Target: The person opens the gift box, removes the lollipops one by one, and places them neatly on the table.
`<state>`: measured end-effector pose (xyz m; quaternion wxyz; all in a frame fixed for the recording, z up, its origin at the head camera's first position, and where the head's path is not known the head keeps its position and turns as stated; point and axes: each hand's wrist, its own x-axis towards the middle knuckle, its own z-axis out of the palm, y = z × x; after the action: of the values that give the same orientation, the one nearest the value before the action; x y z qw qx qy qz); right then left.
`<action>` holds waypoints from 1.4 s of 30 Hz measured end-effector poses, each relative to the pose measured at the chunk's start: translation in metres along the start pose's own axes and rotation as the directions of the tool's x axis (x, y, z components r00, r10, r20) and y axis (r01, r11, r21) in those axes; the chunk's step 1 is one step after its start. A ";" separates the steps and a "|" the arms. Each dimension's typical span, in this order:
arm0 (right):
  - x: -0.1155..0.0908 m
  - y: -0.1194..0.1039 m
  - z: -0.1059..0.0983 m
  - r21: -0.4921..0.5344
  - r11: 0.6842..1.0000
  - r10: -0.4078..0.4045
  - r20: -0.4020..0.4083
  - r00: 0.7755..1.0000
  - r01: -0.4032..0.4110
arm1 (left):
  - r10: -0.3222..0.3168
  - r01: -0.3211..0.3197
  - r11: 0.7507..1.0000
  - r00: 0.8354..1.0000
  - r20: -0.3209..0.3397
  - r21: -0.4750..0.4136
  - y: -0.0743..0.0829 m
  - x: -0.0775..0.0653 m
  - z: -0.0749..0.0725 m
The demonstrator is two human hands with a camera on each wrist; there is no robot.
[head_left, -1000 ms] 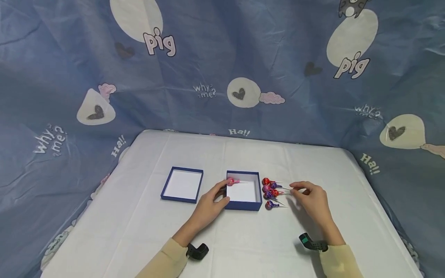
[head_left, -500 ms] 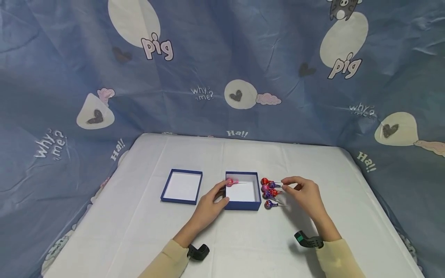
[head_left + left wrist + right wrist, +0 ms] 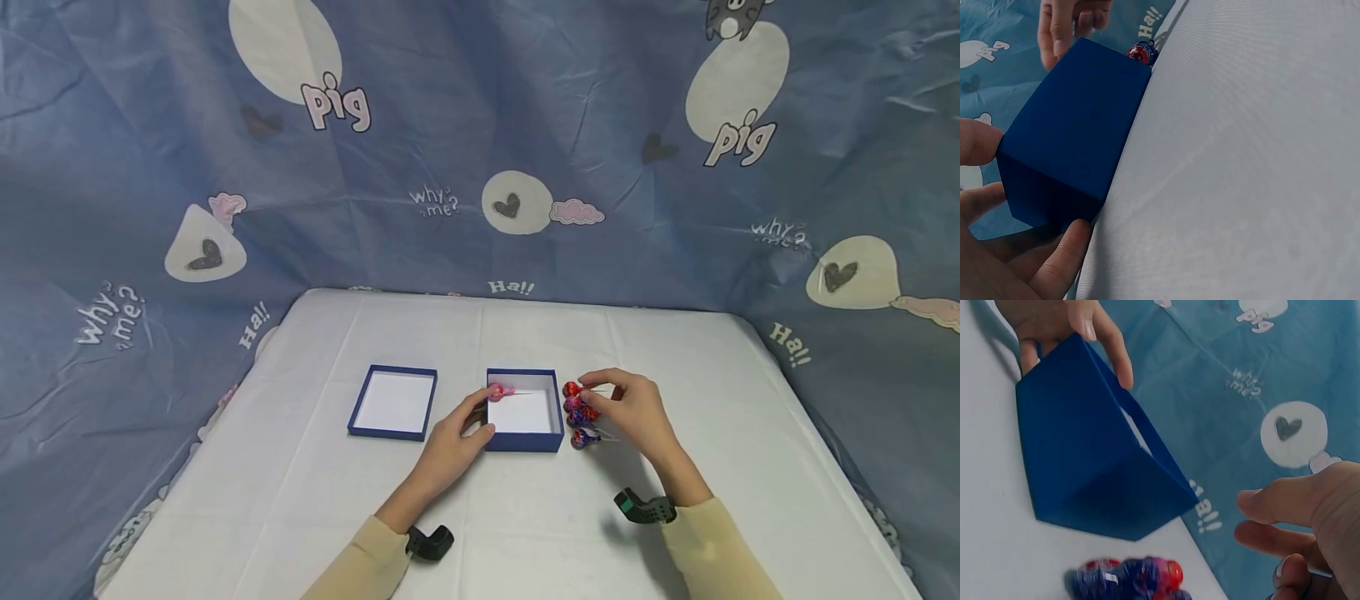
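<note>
A dark-blue open box (image 3: 525, 442) with a white inside stands mid-table. A pink lollipop (image 3: 497, 392) lies in it, its stick pointing right. My left hand (image 3: 450, 450) grips the box's left side, thumb near the front corner and index finger at the rim. Right of the box lies a cluster of wrapped lollipops (image 3: 579, 418), red, pink and purple. Over its far end is my right hand (image 3: 630, 408), partly hiding some lollipops and sticks. In the right wrist view, the right hand's thumb and finger (image 3: 1279, 536) are a little apart, and I see nothing between them.
A shallow blue-rimmed lid (image 3: 393, 402) lies inside up, left of the box. A white cloth (image 3: 300, 500) covers the table. Behind it hangs a blue printed curtain (image 3: 420, 250). Both wrists wear black bands (image 3: 429, 543).
My right hand has moved left, from the stick ends to above the lollipop heads at the far end of the cluster. The left hand and box look unmoved.
</note>
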<state>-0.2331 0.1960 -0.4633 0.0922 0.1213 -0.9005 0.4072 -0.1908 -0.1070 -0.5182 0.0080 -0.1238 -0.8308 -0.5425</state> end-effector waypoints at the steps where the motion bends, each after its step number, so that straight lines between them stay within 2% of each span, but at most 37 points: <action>1: 0.001 -0.001 0.002 0.007 1.000 -0.004 0.006 1.000 0.004 | -0.001 0.001 1.000 1.000 -0.001 -0.001 0.000 0.000 0.000; 10: 0.012 -0.019 0.019 0.053 0.999 -0.013 0.035 0.999 0.011 | 0.001 -0.001 1.000 1.000 -0.001 0.001 -0.002 0.002 0.000; 19: 0.018 -0.029 0.035 0.077 0.997 -0.024 0.099 0.995 0.016 | -0.012 0.012 1.000 1.000 -0.001 0.005 -0.001 0.002 0.000; 25: 0.022 -0.034 0.042 0.059 0.998 -0.022 0.133 0.991 0.014 | -0.015 0.015 1.000 1.000 0.011 0.001 -0.002 0.002 0.000; 31: 0.031 -0.043 0.048 0.031 0.997 -0.069 0.139 0.988 0.065 | -0.029 0.029 1.000 0.999 0.018 0.003 -0.001 0.002 -0.001; 42: 0.045 -0.046 0.069 0.029 0.996 -0.089 0.231 0.969 0.084 | -0.021 0.021 1.000 1.000 0.016 0.009 -0.002 0.001 0.000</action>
<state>-0.2674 0.1077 -0.4640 0.0028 0.2082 -0.8950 0.3945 -0.1927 -0.1077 -0.5196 -0.0039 -0.1193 -0.8346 -0.5378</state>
